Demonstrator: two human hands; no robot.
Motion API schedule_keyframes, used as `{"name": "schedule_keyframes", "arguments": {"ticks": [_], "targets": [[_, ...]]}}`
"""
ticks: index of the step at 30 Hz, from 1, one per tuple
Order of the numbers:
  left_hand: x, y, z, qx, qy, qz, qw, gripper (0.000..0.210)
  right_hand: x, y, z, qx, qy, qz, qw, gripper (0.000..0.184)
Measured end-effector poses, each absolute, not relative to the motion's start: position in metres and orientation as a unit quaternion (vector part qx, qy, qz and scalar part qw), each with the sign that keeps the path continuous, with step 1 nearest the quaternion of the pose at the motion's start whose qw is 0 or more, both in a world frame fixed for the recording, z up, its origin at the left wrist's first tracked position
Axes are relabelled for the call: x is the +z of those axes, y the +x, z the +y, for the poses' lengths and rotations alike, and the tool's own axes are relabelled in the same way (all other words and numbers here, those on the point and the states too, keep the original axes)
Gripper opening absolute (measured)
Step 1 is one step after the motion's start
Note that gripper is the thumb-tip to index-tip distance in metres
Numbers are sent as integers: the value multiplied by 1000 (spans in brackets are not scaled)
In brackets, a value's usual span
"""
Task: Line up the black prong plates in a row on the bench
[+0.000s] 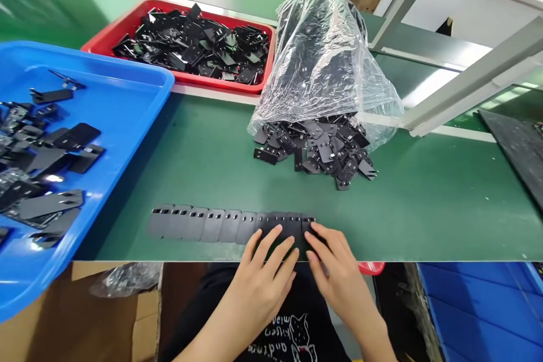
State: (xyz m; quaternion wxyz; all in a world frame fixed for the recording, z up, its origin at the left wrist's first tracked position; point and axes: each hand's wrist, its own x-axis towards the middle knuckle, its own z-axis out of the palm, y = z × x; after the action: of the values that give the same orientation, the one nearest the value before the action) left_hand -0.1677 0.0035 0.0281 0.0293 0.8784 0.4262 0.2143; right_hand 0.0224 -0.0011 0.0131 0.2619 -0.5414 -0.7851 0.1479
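Green workbench (424, 203), near edge: both flat, unclenched hands, left hand (258, 277) and right hand (339, 271), press the right end of a row of black plates (212, 225) (running leftward).

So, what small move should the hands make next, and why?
Probably the right hand should reach to the loose pile by the plastic bag for another piece. Both hands, left hand too, rest flat on the row of black plates, which ends there.
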Motion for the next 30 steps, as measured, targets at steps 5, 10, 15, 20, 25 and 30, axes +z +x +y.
{"name": "schedule_keyframes", "arguments": {"ticks": [5,10,15,20,25,30], "targets": [[18,-164,0,210,872,440,45,27,15,35,19,113,-544,-756,345,26],[12,-155,-2,210,877,429,50,30,5,67,63,26,-596,-751,283,32],[12,-148,1,218,878,421,61,30,1,73,47,36,-578,-762,290,27],[17,-137,6,242,882,399,70,30,10,72,15,136,-527,-781,306,24],[17,-118,22,237,882,407,24,29,10,68,19,212,-497,-782,309,26],[14,-107,36,183,907,379,-13,26,6,79,33,230,-455,-802,310,28]]}}
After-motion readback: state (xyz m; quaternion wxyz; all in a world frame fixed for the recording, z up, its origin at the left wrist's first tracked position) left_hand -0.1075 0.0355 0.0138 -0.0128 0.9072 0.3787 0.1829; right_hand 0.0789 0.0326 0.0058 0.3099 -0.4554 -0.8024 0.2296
